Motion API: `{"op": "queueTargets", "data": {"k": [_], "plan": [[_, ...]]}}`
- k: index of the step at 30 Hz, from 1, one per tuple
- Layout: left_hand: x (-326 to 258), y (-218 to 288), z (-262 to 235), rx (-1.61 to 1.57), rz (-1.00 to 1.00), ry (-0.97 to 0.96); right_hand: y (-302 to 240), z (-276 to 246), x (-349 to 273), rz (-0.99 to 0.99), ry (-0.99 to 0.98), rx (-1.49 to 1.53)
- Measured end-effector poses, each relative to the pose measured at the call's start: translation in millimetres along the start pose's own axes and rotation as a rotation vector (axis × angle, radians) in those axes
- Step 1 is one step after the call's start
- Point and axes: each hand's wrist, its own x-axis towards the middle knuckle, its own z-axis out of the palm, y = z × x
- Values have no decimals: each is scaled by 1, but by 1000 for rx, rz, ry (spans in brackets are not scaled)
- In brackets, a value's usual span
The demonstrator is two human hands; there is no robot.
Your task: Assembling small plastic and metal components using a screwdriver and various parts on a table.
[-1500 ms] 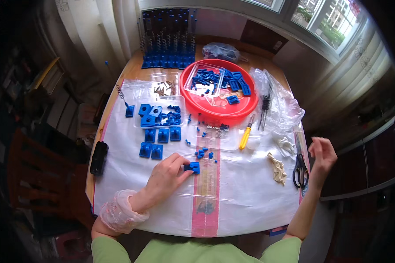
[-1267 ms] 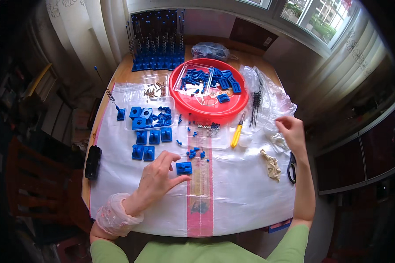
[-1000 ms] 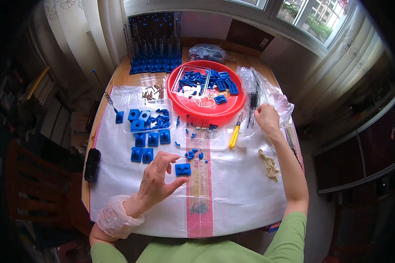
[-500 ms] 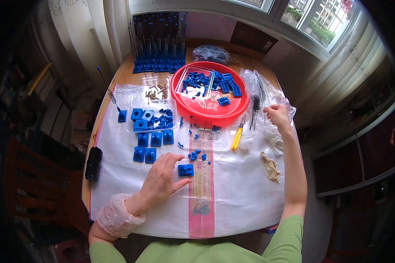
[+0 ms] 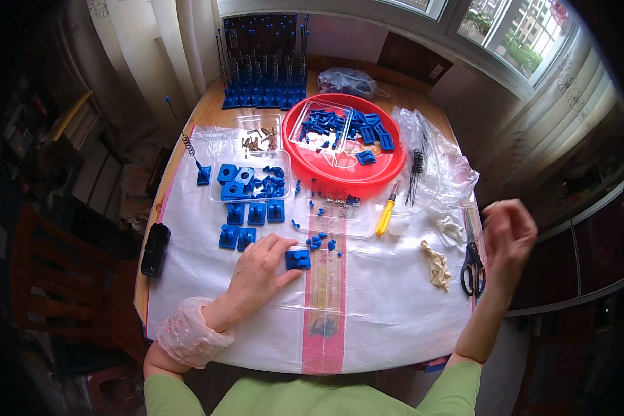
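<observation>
In the middle of the table a small square blue plastic base (image 5: 298,260) lies flat. My left hand (image 5: 260,270) rests beside it, thumb at its near edge and index finger by its far edge, closed around it. Off the right edge of the table my right hand (image 5: 509,232) is raised with fingers pinched together. It is somewhat blurred, and whatever it may hold is hidden. Black-handled scissors (image 5: 473,270) lie just left of it. Several small blue plastic pieces (image 5: 315,243) are scattered beyond the base.
A red round tray (image 5: 399,163) holds blue parts. Clear boxes (image 5: 291,194) hold blue blocks and brass pins. Finished-looking blue bases with springs (image 5: 263,93) stand behind. A yellow screwdriver (image 5: 385,218), black thin wires (image 5: 415,173), a beige glove-like scrap (image 5: 435,267) and a black case (image 5: 155,249) lie around.
My right hand has moved right and nearer, from beside the black wires to past the table's edge, uncovering the scissors. My left thumb and index finger have closed in on the blue base.
</observation>
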Motion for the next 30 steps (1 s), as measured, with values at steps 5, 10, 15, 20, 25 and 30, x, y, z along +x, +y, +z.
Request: {"op": "queueTargets", "data": {"k": [5,10,15,20,25,30], "plan": [[-2,31,-22,-268,61,-21,0,62,-50,-36,-647,-195],[-15,50,-10,-1031,-262,-346,27,93,-74,-148,-907,-208],[-18,44,0,-1161,-344,-276,45,97,-79,-134,-930,-175],[-10,37,1,-1068,-272,-157,44,76,-69,80,-776,-309],[-8,28,3,-1068,-309,13,99,13,-55,308,-246,-216],[-10,26,6,-1170,-390,66,123,9,-48,223,-289,-343]]}}
